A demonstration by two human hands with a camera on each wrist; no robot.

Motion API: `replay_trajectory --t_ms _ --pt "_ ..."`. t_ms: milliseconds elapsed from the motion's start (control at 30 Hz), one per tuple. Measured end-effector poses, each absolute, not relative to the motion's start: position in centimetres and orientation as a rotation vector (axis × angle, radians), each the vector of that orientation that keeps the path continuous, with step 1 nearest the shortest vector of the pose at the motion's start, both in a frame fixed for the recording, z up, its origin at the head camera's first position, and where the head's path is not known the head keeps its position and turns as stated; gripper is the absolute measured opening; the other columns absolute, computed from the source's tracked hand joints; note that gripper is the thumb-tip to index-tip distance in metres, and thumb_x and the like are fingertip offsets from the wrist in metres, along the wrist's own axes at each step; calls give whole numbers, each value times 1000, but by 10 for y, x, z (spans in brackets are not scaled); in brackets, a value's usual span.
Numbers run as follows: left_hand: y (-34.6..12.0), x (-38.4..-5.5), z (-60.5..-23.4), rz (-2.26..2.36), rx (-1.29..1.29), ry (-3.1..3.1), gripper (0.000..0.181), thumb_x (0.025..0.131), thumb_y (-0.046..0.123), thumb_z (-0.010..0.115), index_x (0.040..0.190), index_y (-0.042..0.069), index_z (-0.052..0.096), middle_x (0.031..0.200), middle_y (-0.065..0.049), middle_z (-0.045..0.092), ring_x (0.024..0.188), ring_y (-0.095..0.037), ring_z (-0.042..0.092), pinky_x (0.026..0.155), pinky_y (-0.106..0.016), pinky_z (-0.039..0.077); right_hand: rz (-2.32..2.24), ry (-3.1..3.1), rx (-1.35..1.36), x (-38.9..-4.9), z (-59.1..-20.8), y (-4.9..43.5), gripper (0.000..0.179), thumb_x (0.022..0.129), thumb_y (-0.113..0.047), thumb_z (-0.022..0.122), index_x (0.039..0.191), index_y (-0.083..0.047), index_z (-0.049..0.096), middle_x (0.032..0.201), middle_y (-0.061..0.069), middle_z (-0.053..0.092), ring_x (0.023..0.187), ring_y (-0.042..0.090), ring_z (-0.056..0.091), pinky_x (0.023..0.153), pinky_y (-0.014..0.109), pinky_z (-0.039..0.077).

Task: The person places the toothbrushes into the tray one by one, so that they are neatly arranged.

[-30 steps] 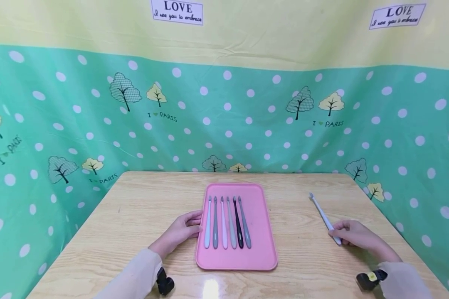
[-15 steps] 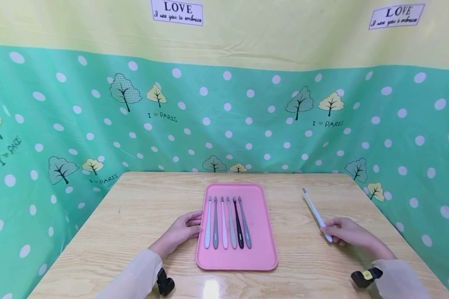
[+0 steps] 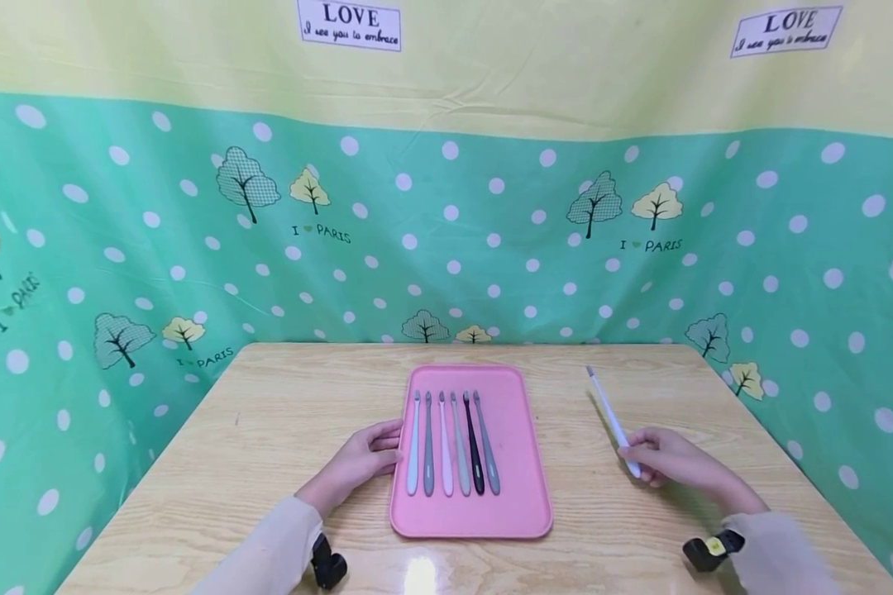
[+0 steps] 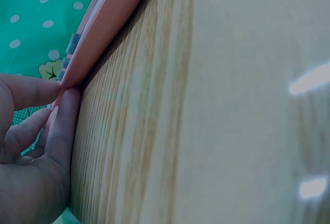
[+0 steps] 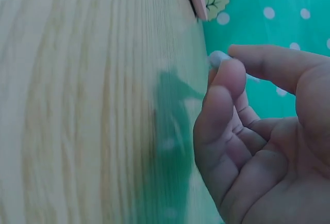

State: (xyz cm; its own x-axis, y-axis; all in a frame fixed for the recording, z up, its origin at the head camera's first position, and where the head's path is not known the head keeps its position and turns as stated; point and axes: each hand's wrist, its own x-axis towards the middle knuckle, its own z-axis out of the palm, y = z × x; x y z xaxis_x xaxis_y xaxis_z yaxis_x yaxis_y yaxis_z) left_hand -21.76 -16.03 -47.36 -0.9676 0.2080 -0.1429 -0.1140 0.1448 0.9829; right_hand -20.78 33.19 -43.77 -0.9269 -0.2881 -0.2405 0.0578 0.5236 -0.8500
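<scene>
My right hand (image 3: 666,463) pinches a white toothbrush (image 3: 606,409) near its handle end, the brush head pointing away and to the left. Only the rounded handle end of the toothbrush (image 5: 219,58) shows between thumb and fingers in the right wrist view. The left hand (image 3: 360,459) grips the left rim of a pink tray (image 3: 502,512), fingers at its edge; the left wrist view shows the tray's side wall (image 4: 111,28) between thumb and finger. Several toothbrushes lie in a row on the tray, among them a black toothbrush (image 3: 474,446) and a pink toothbrush (image 3: 444,446), heads toward the far side.
The tray stands on a light wooden table (image 3: 305,388). Behind the table's far edge hangs a green and yellow curtain (image 3: 484,207) with dots and trees. Black wrist cameras sit on both sleeves, the left one (image 3: 327,566) close over the tabletop.
My right hand has moved left toward the tray with the white toothbrush. The left hand, the tray and the toothbrushes on it have stayed in place.
</scene>
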Motion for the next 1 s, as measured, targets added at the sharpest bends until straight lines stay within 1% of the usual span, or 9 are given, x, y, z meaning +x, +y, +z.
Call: replay_trajectory --t_ms 200,367,533,767,1000 --pt "-161 -217 -475 1908 108 2171 60 93 -2 64 149 -4 42 139 -22 53 124 -34 56 93 -36 58 -1434 2316 -244 -210 -436 315 38 101 -23 60 117 10 51 78 9 60 69 17 59 59 25 58" --pt "-160 -216 -473 1899 114 2184 60 93 -2 64 148 -5 42 138 -23 53 123 -34 56 93 -35 59 -1443 2279 -259 -209 -435 298 34 101 -24 61 112 7 52 79 9 61 70 17 60 59 26 59" --pt "-159 -216 -472 1892 105 2200 59 93 -2 64 148 -5 42 138 -23 54 123 -34 56 92 -34 59 -1466 2221 -329 -210 -435 283 32 101 -22 61 110 8 52 79 10 62 70 17 62 60 26 61" --pt "-159 -216 -471 1896 105 2202 59 93 -3 63 148 -5 43 137 -22 54 123 -34 56 92 -34 59 -1483 2162 -387 -211 -437 263 34 100 -22 63 113 8 52 80 9 63 70 16 63 61 26 61" --pt "-160 -215 -470 1904 118 2191 60 93 -3 63 148 -6 41 138 -25 53 124 -36 55 93 -34 59 -1525 2140 -355 -211 -438 242 41 99 -23 64 118 9 48 82 11 65 71 18 66 66 32 64"
